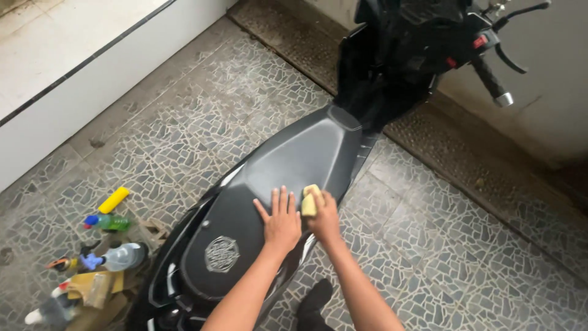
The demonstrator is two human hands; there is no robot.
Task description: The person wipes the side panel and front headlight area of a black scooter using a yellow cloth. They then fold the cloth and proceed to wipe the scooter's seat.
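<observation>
We see the right hand (323, 217) with fingers pinching a yellow sponge (310, 201) on the black scooter seat (294, 159); left hand (280, 222) lies flat, fingers spread, touching alongside. Seat's long axis extends ahead toward the handlebar (490, 76).

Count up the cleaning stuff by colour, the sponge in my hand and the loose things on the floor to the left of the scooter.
Yellow: 2, the sponge in the right hand and a yellow bar
Green: 1, green bottle
Clear: 1, clear bottle
Total: 4
</observation>
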